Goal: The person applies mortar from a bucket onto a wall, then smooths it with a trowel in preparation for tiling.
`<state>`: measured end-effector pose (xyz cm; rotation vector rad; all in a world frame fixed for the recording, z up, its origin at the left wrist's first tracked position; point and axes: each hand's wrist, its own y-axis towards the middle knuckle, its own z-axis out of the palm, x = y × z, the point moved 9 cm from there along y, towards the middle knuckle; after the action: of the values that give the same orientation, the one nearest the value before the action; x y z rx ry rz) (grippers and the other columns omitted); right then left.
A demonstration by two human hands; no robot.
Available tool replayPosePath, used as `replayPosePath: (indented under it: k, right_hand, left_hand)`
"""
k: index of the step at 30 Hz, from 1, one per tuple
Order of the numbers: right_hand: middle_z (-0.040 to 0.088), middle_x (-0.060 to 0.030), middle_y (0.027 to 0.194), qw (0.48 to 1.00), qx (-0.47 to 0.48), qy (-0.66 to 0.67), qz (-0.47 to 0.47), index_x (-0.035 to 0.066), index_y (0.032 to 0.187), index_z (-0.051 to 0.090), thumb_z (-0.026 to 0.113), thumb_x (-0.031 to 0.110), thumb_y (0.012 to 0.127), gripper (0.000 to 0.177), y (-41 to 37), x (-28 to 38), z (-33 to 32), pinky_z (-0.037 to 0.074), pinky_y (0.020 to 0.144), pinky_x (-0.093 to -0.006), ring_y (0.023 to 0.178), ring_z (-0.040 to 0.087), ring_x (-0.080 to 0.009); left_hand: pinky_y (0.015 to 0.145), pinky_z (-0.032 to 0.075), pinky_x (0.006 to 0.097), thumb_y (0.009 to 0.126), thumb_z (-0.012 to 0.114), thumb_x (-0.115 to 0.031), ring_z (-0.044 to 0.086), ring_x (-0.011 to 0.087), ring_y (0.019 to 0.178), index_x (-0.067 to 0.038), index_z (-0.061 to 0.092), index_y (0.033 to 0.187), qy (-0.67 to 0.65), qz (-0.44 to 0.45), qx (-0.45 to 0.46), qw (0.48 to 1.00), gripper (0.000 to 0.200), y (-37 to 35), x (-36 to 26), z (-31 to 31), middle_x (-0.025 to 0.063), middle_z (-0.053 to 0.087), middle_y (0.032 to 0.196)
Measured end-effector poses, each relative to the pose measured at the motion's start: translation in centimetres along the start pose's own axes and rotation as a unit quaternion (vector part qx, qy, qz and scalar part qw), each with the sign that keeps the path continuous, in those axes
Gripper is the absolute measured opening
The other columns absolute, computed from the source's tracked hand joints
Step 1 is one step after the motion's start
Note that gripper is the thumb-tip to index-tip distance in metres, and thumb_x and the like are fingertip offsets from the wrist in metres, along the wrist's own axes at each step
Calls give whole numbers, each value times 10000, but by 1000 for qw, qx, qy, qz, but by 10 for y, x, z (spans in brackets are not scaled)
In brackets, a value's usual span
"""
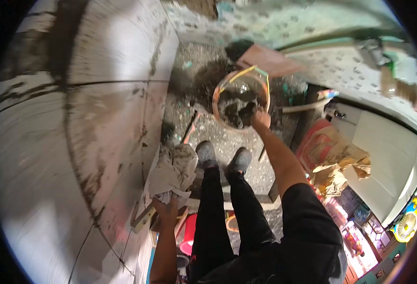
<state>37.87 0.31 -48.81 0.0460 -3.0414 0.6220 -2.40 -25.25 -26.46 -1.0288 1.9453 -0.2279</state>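
My left hand (pixel 166 207), low on the left beside the tiled wall, is closed on a crumpled grey cloth (pixel 173 173) with dirty patches. My right hand (pixel 260 118) reaches over the right rim of a round orange-brown tub (pixel 215 106). Its fingers are bent around something dark that I cannot make out. Wet dark grey mix (pixel 232 113) lies inside the tub. A yellow and green strip (pixel 239 75) runs along the tub's far rim. Between the tub and the cloth, a tool with a reddish handle (pixel 188 130) lies on the floor.
Large smeared tiles (pixel 109 109) cover the left wall. A reddish flat board (pixel 267 61) leans behind the tub. To the right are a torn paper sack (pixel 329 146), a white panel (pixel 388 146) and a yellow fan (pixel 407 225). My shoes (pixel 240 159) stand on rough speckled floor before a raised sill.
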Motion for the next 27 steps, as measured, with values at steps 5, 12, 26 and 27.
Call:
replayPosePath:
  k: [5, 12, 26, 27]
  right_hand:
    - [640, -163, 944, 982, 180, 32, 46, 96, 939, 622, 570, 311, 786, 269, -1, 24, 66, 510, 737, -409, 870, 627, -323]
    - [648, -173, 940, 967, 213, 70, 120, 55, 887, 670, 526, 293, 784, 297, 9, 28, 84, 500, 794, -398, 905, 624, -320]
    - [573, -186, 986, 960, 12, 246, 136, 86, 1118, 495, 614, 330, 795, 422, -141, -44, 90, 459, 739, -459, 888, 569, -378]
    - [574, -179, 979, 961, 16, 235, 143, 87, 1112, 499, 611, 320, 796, 409, -157, -53, 92, 463, 728, -458, 874, 573, -375]
  left_hand:
    - [920, 369, 375, 702, 730, -166, 486, 270, 1052, 84, 365, 1180, -19, -11, -9, 1000, 651, -11, 45, 24, 191, 484, 1141]
    - [1003, 295, 383, 741, 693, -240, 387, 301, 1183, 139, 227, 1272, 29, -93, 113, 989, 801, -10, 27, 65, 225, 369, 1292]
    - [957, 334, 329, 783, 634, -153, 447, 238, 1130, 74, 371, 1231, -139, -73, 104, 982, 567, 12, 11, 105, 169, 455, 1237]
    - [978, 313, 342, 791, 624, -179, 419, 258, 1162, 81, 326, 1266, -91, -96, 104, 986, 618, 12, 17, 100, 180, 419, 1276]
